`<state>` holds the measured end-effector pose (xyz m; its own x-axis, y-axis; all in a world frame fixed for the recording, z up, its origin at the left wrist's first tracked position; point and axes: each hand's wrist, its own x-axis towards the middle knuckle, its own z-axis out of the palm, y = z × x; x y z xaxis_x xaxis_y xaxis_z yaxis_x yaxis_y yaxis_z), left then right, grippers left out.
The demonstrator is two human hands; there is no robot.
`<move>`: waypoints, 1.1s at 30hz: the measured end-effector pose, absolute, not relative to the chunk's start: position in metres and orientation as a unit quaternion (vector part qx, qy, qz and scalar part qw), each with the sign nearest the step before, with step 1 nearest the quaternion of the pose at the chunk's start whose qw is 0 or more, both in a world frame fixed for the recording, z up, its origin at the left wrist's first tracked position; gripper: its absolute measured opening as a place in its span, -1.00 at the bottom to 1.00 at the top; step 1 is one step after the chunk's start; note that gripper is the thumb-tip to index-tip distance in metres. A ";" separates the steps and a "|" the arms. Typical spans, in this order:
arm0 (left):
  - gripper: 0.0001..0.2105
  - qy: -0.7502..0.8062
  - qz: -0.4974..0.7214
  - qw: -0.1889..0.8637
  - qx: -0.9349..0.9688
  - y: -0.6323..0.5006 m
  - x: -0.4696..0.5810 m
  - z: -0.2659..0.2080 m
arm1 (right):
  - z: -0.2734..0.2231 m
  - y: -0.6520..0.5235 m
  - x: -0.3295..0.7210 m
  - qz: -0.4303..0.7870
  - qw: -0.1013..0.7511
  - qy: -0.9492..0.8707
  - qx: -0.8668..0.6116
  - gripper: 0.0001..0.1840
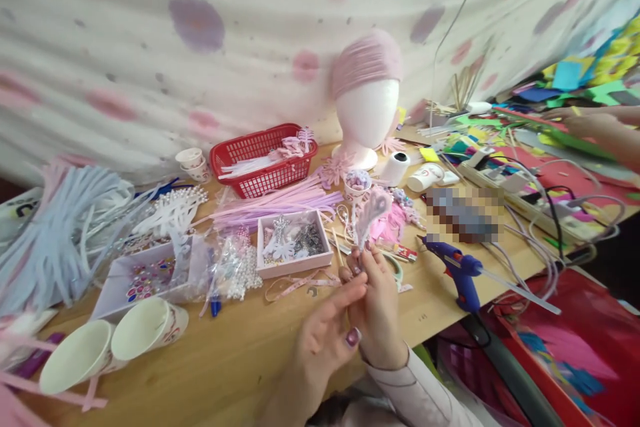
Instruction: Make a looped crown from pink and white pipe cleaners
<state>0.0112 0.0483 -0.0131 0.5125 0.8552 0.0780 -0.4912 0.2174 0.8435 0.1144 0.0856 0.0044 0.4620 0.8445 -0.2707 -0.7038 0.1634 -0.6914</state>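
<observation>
My right hand [379, 303] is closed around the lower end of a fuzzy pale pink and white pipe-cleaner piece [371, 217] with a looped top, held up over the table. Just beside it, my left hand [323, 337] has its fingers stretched out and its thumb apart, with the fingertips close to the right hand. Whether they touch it I cannot tell. Behind the hands lies a white box [295, 269] of silver and white ornaments. Pink feathery material [389, 221] and a paper cup [357, 181] of small decorations are behind the held piece.
A blue glue gun [457, 263] lies at right near power strips [517, 193] and cables. A foam head [367, 113] with a pink cap stands behind. Around are a red basket [240, 185], pipe cleaners [75, 233], paper cups [145, 330]. Another person's hand [593, 125] is at far right.
</observation>
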 end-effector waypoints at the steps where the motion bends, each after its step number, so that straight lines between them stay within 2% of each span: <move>1: -0.61 0.210 0.439 0.734 0.475 0.045 0.013 -0.017 | 0.003 0.088 0.116 0.513 0.757 -0.076 -0.398 -0.51; 6: -0.54 0.224 0.394 0.670 0.588 0.037 0.006 -0.022 | 0.005 0.093 0.122 0.540 0.747 -0.049 -0.385 -0.42; 13: -0.74 0.167 0.410 0.749 0.493 0.044 -0.006 -0.009 | 0.018 0.088 0.127 0.606 0.707 -0.072 -0.357 -0.46; 17: -0.87 0.272 0.445 0.727 0.446 0.045 -0.021 0.001 | 0.030 0.088 0.145 0.596 0.724 -0.077 -0.338 -0.51; 22: -0.85 0.404 0.557 0.591 0.420 0.046 -0.069 0.008 | 0.038 0.092 0.165 0.595 0.734 -0.057 -0.323 -0.60; 26: -0.76 0.353 0.677 0.516 0.387 0.047 -0.098 0.020 | 0.037 0.096 0.165 0.605 0.731 -0.043 -0.312 -0.72; 29: -0.59 0.361 0.673 0.529 0.370 0.045 -0.100 0.027 | 0.037 0.098 0.160 0.607 0.733 -0.041 -0.303 -0.75; 33: -0.68 0.366 0.633 0.543 0.413 0.043 -0.088 0.023 | 0.039 0.096 0.156 0.617 0.730 -0.052 -0.290 -0.76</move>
<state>-0.0876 0.0434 0.0234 -0.0683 0.9897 0.1259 -0.3847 -0.1425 0.9119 0.1557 0.0961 0.0394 0.2322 0.9310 -0.2818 -0.8708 0.0699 -0.4867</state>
